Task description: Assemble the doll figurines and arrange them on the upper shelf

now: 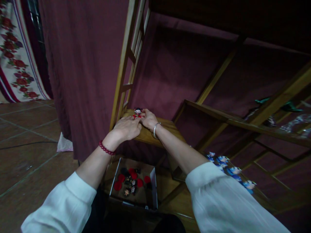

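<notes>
A small doll figurine (138, 111) with black hair buns, a pale face and red clothing stands upright on a wooden shelf (167, 124). My left hand (127, 127), with a red bead bracelet at its wrist, reaches to it from the left, the fingers closed around its lower part. From the right my right hand (148, 119), wearing a silvery bracelet, has thumb and fingers closed on the figurine's side. The hands hide the figurine's base. Below them an open cardboard box (132, 200) holds several small dark figurines and red round pieces.
Blue and white figurines (234, 171) line a lower shelf at right. A wooden lattice side (123, 68) rises beside the shelf, with a maroon curtain (85, 64) to its left. Plastic-wrapped things (296, 124) lie on another shelf at far right. A cable (29, 143) crosses the tiled floor.
</notes>
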Available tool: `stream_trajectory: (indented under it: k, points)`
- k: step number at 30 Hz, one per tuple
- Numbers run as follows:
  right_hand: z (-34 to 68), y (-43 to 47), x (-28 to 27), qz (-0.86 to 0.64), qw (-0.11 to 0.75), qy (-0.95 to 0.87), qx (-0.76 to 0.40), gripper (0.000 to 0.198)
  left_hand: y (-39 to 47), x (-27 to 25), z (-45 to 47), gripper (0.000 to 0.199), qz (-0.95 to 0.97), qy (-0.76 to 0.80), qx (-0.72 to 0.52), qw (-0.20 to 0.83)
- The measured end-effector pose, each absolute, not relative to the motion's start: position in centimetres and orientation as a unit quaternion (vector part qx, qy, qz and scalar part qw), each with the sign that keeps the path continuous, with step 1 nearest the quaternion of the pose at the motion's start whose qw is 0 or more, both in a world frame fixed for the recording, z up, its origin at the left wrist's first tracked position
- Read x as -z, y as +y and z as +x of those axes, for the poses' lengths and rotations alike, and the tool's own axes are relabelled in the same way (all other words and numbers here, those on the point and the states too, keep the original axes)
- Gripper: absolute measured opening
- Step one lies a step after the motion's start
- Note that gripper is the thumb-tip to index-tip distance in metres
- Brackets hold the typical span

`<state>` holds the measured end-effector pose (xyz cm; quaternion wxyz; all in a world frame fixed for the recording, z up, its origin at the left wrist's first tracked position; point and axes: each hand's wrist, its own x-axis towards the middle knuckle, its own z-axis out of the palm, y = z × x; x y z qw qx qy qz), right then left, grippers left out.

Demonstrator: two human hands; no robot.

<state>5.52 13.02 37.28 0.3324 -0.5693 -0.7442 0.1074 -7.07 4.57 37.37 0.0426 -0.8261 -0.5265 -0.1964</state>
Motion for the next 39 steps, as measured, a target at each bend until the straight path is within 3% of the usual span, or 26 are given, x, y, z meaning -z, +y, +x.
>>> stream_trajectory:
  k: [12, 28, 39]
  points:
    - [5.69, 13.72, -36.67, -0.539, 0.369, -0.73, -0.2, 0.041, 4.72, -37.15, -7.1, 0.041, -0.821, -0.524, 0.218, 0.05]
    - [5.79, 13.49, -36.64, -0.535, 0.369, -0.742, -0.162, 0.03, 4.43, -37.07, -7.12, 0.043, -0.822, -0.526, 0.216, 0.042]
    - [6.16, 13.23, -36.64, -0.534, 0.384, -0.728, -0.192, 0.041, 4.26, -36.85, -7.16, 0.039, -0.819, -0.521, 0.23, 0.077]
